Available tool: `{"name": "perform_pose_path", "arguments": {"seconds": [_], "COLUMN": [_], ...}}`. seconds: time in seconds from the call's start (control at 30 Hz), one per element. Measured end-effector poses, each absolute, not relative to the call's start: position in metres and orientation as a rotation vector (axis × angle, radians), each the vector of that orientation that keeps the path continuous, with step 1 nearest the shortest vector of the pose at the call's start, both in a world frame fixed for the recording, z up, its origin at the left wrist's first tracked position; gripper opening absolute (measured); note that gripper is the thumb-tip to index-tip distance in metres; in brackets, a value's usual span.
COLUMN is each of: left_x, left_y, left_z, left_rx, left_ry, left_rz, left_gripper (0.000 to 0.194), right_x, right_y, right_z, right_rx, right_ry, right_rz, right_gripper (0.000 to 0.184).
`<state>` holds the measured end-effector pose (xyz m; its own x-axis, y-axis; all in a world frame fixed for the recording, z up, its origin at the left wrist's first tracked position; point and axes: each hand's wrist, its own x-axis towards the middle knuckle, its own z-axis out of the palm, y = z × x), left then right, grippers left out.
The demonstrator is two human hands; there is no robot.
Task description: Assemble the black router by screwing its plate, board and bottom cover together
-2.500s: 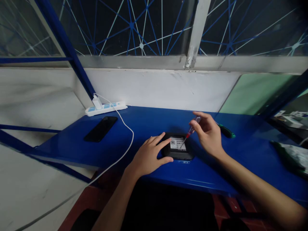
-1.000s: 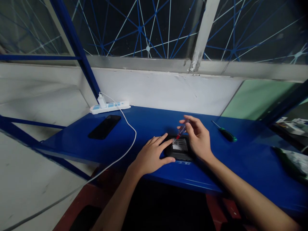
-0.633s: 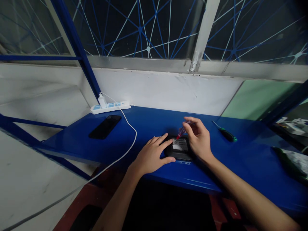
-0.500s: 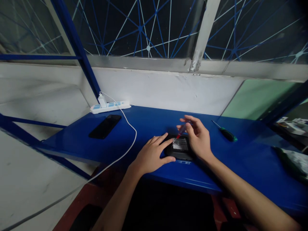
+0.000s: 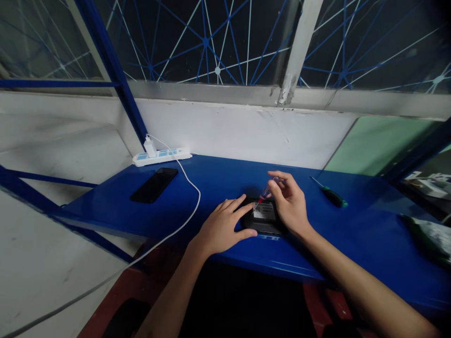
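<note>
A black flat device (image 5: pixel 262 226) with a white printed label lies on the blue table in front of me. My left hand (image 5: pixel 225 224) rests at its left side, fingers spread, with the index finger and thumb on the device. In my right hand (image 5: pixel 291 202) is a screwdriver (image 5: pixel 265 191) with a clear purplish handle and a red collar, pinched between thumb and fingers. Its shaft slants down to the left, and the tip meets the device near the label's left edge. Whether a screw sits under the tip is too small to make out.
A black smartphone (image 5: pixel 154 185) lies at the left, near a white power strip (image 5: pixel 162 156) with a charger plugged in. Its white cable (image 5: pixel 192 213) runs across the table and over the front edge. At the right is a green-handled screwdriver (image 5: pixel 334 196); a green board (image 5: pixel 377 145) leans behind.
The fingers of my right hand have shifted around the screwdriver's handle and curled closer. My left hand and the device stay where they were.
</note>
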<state>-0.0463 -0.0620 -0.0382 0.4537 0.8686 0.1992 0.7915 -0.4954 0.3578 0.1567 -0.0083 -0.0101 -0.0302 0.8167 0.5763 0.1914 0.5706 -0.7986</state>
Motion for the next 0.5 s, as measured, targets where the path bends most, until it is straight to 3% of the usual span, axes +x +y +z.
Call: {"name": "perform_pose_path", "arguments": {"seconds": [0.5], "left_x": [-0.0459], "left_y": [-0.0626], "left_z": [-0.0371], "left_rx": [2.487], "left_ry": [1.465], "left_rz": [0.512], "left_gripper": [0.069], "right_x": [0.1566], "right_y": [-0.01], "right_z": [-0.0081], "right_rx": [-0.856], "right_ry": [-1.535], "right_rz": [0.723], "right_gripper": [0.028]}}
